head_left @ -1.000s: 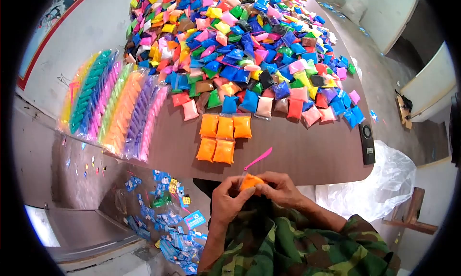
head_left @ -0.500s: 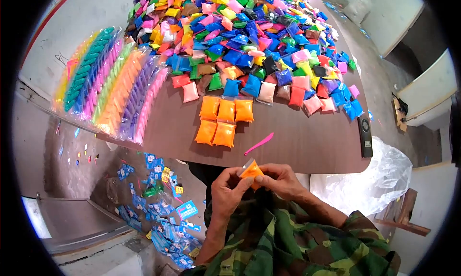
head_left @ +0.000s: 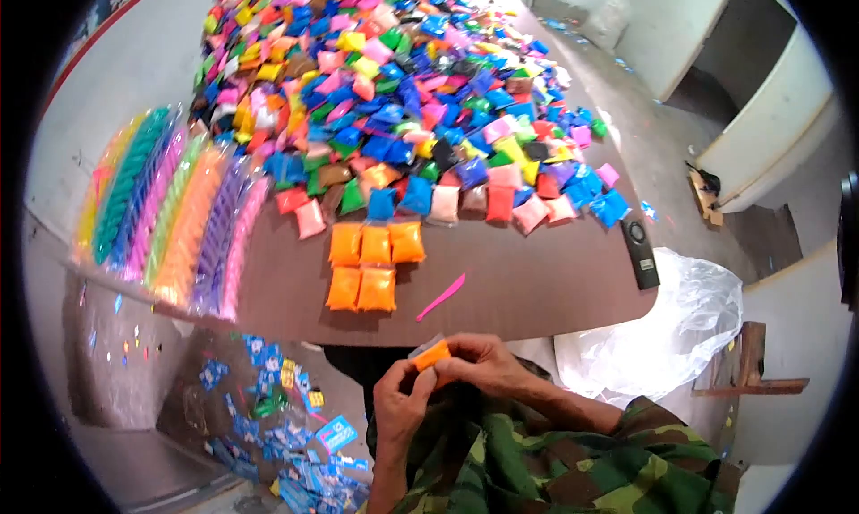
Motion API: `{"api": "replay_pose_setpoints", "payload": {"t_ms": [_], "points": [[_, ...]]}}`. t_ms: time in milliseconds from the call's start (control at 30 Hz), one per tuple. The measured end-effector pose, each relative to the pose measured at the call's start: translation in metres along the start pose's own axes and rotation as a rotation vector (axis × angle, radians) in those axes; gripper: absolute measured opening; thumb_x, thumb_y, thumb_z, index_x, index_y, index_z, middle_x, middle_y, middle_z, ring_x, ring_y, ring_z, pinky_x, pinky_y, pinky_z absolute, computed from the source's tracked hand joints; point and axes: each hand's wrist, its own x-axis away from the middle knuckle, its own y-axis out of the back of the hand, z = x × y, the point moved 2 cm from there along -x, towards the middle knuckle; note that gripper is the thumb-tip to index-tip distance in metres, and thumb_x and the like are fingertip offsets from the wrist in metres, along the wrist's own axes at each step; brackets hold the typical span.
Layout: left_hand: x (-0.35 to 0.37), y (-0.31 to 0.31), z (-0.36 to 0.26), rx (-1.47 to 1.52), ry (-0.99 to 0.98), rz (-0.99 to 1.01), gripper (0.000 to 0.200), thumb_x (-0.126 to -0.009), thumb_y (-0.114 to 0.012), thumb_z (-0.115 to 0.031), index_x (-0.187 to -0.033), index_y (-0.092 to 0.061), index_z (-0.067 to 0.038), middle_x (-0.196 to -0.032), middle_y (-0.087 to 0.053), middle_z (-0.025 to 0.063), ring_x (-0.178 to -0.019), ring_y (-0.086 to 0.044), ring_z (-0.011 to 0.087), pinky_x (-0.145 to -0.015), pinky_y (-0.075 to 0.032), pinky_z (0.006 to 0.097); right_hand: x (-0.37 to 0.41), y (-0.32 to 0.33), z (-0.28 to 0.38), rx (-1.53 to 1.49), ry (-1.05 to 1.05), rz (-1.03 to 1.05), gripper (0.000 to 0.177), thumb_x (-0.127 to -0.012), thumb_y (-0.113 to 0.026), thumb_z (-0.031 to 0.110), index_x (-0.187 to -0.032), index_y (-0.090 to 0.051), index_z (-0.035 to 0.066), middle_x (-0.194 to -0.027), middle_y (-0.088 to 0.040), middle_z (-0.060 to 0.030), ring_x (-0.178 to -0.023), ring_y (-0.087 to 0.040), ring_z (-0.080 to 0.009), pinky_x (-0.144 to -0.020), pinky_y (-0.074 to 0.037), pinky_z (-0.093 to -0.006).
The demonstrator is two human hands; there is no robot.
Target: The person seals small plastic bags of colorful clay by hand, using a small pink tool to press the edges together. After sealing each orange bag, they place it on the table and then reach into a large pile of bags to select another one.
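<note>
My left hand (head_left: 400,399) and my right hand (head_left: 488,367) are closed on a small clear packet of orange clay-like material (head_left: 430,356), just off the table's front edge. Thumbs and fingers pinch it from both sides, covering its lower part. On the table beyond, several matching orange packets (head_left: 361,288) lie flat in two rows, touching one another. To their right lies a small pink plastic knife (head_left: 442,297), slanted and apart from them.
A large heap of multicoloured packets (head_left: 385,111) covers the table's (head_left: 528,286) far part. Long bagged twisted strands (head_left: 192,223) lie at left. A black remote-like device (head_left: 640,253) rests near the right edge. Blue printed cards (head_left: 304,460) and clear plastic sheeting (head_left: 689,322) are below.
The head view has shifted, so the table things sit further left. Both hands still grip the orange packet, now tipped a little differently between the fingers. The table things keep their arrangement.
</note>
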Motion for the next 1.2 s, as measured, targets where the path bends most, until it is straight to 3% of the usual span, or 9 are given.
{"api": "replay_pose_setpoints", "payload": {"t_ms": [67,233,400,600,700,967,1033,1100,1200], "points": [[0.002,0.000,0.003,0.147,0.037,-0.053,0.018,-0.103,-0.073,-0.017,-0.106,-0.072,0.001,-0.093,-0.074,0.0068,-0.085,-0.068,0.0136,-0.081,-0.057,0.0280,0.000,-0.002,-0.001,0.002,0.007,0.004,0.033,-0.106,-0.072,0.016,-0.131,-0.070,-0.005,-0.117,-0.074,-0.0053,-0.103,-0.069,-0.0109,-0.093,-0.058,-0.0267],[0.002,0.002,0.007,0.061,-0.055,-0.070,0.021,-0.104,-0.073,-0.021,-0.106,-0.072,0.001,-0.095,-0.074,0.0070,-0.087,-0.069,0.0135,-0.083,-0.057,0.0274,0.000,-0.004,-0.008,0.142,0.043,-0.016,0.032,-0.105,-0.074,0.020,-0.127,-0.071,-0.004,-0.112,-0.074,-0.0058,-0.100,-0.067,-0.0115,-0.090,-0.057,-0.0283],[0.001,0.008,0.004,-0.004,-0.081,0.015,0.021,-0.104,-0.073,-0.020,-0.108,-0.072,0.000,-0.099,-0.075,0.0083,-0.088,-0.071,0.0148,-0.084,-0.059,0.0285,-0.001,-0.003,-0.003,0.198,-0.021,0.003,0.027,-0.107,-0.072,0.019,-0.122,-0.071,-0.003,-0.103,-0.070,-0.0013,-0.095,-0.062,-0.0070,-0.084,-0.054,-0.0240],[0.005,-0.011,-0.003,0.162,0.130,0.005,0.018,-0.101,-0.074,-0.013,-0.110,-0.072,0.002,-0.096,-0.072,0.0052,-0.087,-0.064,0.0093,-0.082,-0.054,0.0253,0.000,-0.003,0.000,-0.003,0.082,-0.147,0.024,-0.107,-0.071,0.019,-0.116,-0.073,-0.003,-0.096,-0.070,-0.0016,-0.086,-0.064,-0.0076,-0.078,-0.055,-0.0228],[0.006,-0.010,0.004,0.128,0.109,-0.003,0.023,-0.100,-0.079,-0.020,-0.110,-0.072,-0.001,-0.101,-0.076,0.0087,-0.089,-0.072,0.0146,-0.086,-0.059,0.0280,0.001,-0.004,0.000,0.026,0.111,-0.166,0.024,-0.107,-0.071,0.018,-0.119,-0.073,-0.003,-0.099,-0.070,-0.0022,-0.088,-0.064,-0.0082,-0.079,-0.055,-0.0225],[0.005,-0.004,0.004,-0.023,0.029,-0.047,0.020,-0.100,-0.077,-0.015,-0.101,-0.070,0.004,-0.079,-0.069,0.0035,-0.075,-0.060,0.0084,-0.070,-0.052,0.0276,0.000,-0.005,0.002,-0.112,-0.085,-0.046,0.033,-0.105,-0.073,0.015,-0.130,-0.069,-0.005,-0.109,-0.072,-0.0031,-0.096,-0.066,-0.0091,-0.084,-0.056,-0.0258],[0.005,-0.005,0.008,0.057,0.078,-0.029,0.020,-0.100,-0.078,-0.016,-0.104,-0.073,0.003,-0.087,-0.072,0.0028,-0.078,-0.063,0.0083,-0.072,-0.053,0.0269,0.000,-0.002,-0.007,-0.151,-0.072,-0.078,0.034,-0.104,-0.074,0.015,-0.131,-0.069,-0.005,-0.112,-0.073,-0.0045,-0.098,-0.067,-0.0100,-0.088,-0.057,-0.0272],[0.006,-0.011,0.002,0.331,0.150,-0.050,0.018,-0.102,-0.076,-0.016,-0.108,-0.074,0.001,-0.090,-0.074,0.0018,-0.078,-0.065,0.0073,-0.072,-0.054,0.0245,-0.001,-0.001,-0.005,-0.139,0.026,-0.146,0.032,-0.105,-0.074,0.014,-0.131,-0.070,-0.005,-0.114,-0.073,-0.0049,-0.099,-0.068,-0.0106,-0.089,-0.057,-0.0268],[0.009,-0.009,0.011,0.320,0.143,-0.013,0.015,-0.103,-0.075,-0.014,-0.110,-0.074,0.000,-0.091,-0.074,0.0011,-0.077,-0.065,0.0064,-0.073,-0.054,0.0222,-0.001,0.001,-0.005,-0.108,0.055,-0.162,0.032,-0.105,-0.074,0.016,-0.129,-0.070,-0.004,-0.114,-0.073,-0.0057,-0.100,-0.068,-0.0108,-0.089,-0.058,-0.0277]]}}
